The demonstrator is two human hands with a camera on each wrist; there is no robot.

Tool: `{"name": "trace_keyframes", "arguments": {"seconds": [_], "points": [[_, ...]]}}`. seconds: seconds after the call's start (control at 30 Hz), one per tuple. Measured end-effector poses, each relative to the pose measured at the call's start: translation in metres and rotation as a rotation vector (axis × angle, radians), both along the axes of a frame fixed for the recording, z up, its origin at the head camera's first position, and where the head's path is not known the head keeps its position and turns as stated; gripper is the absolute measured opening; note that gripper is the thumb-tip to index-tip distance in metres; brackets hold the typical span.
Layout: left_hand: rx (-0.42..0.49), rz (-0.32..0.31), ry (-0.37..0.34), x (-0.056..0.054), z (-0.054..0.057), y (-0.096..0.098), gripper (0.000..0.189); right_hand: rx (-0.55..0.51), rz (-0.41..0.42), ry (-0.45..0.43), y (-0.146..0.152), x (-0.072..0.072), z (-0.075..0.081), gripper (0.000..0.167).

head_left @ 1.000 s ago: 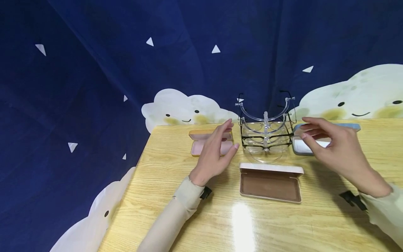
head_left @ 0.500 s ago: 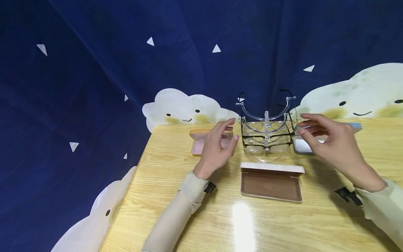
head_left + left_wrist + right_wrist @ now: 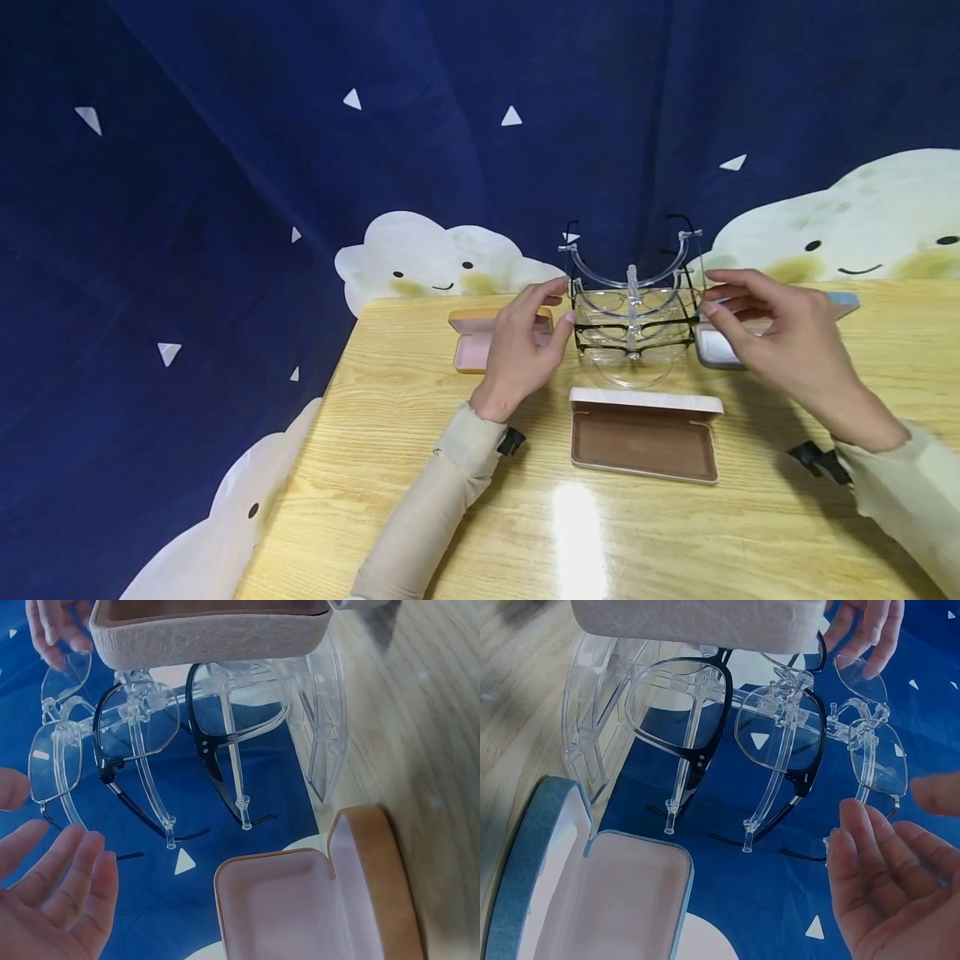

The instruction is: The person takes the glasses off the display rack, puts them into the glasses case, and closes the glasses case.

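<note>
A clear display stand [image 3: 632, 292] holds three pairs of glasses, one above another. Topmost are the thin wire-rimmed glasses [image 3: 57, 761]; below sit black half-rim glasses [image 3: 810, 776] and dark-framed glasses [image 3: 205, 742]. My left hand [image 3: 521, 346] is beside the left end of the wire-rimmed pair, thumb apart from the fingers. On the opposite side, my right hand [image 3: 787, 342] has its fingertips close to that pair's right hinge. Both wrist views show a gap between thumb and fingers, with nothing pinched. Whether any fingertip touches the frame is unclear.
In front of the stand lies an opened white glasses case [image 3: 645, 446] with brown lining. An orange case [image 3: 471, 352] lies opened at left, partly behind my left hand. A blue case [image 3: 722, 350] containing something white is at right. A dark blue curtain [image 3: 465, 167] hangs behind the table.
Both hands have moved inward toward the stand, the left one rightward and the right one leftward. The glasses and cases have stayed in place.
</note>
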State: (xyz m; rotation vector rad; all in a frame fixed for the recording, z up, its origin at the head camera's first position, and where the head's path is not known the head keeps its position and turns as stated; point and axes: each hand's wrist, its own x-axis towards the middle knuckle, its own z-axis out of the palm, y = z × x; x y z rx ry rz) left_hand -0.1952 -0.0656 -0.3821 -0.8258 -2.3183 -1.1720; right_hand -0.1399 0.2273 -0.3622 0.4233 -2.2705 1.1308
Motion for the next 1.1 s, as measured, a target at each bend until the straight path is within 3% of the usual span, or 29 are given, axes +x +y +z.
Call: {"name": "trace_keyframes", "arguments": {"seconds": [0.57,1.1], "points": [[-0.002,0.066,0.052,-0.008,0.004,0.009,0.02,0.033,-0.04,0.02,-0.006,-0.009,0.002,0.024],[0.024,0.049,0.101,-0.008,0.007,0.013,0.016,0.038,-0.048,0.006,-0.004,-0.009,0.001,0.024]]}}
